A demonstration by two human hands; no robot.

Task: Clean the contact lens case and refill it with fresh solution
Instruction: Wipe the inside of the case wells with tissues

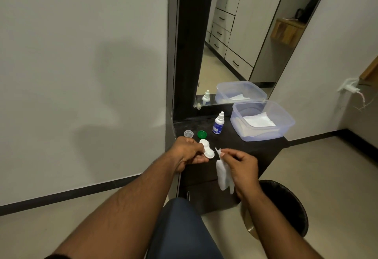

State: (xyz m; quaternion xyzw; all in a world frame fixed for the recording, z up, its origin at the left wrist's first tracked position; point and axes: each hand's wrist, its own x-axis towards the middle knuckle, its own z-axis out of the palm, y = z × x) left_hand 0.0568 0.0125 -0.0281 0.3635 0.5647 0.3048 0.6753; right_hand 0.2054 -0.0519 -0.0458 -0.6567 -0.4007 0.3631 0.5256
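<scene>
- The left hand (189, 153), in the middle of the frame, has its fingers curled round one end of the white contact lens case (207, 151) and holds it up just above the front edge of the dark dresser top (231, 140).
- The right hand (243, 169), a little to the right, pinches a white tissue (223, 173). One corner sticks up near the case and the rest hangs down.
- The tissue and the case are close but do not look like they touch.
- Both caps are off. The clear cap (188, 133) and the green cap (202, 134) lie on the dresser top just above the left hand.
- I think this is the wiping step: the case is open and a tissue is ready.
- Next, the tissue corner needs to go down into each little cup, with the left hand keeping the case steady.
- The solution bottle (218, 123) stands near the caps with its top on, so filling looks not yet begun.
- A clear plastic box (286, 127) with white tissues in it sits at the right of the dresser top.
- I cannot tell if the cups are wet or dry; they are too small and blurry.
- The left fingers hide part of the case.
- The words on the bottle are too small to read.
- A dark bin (290, 207) at the lower right is partly behind the right arm.
</scene>
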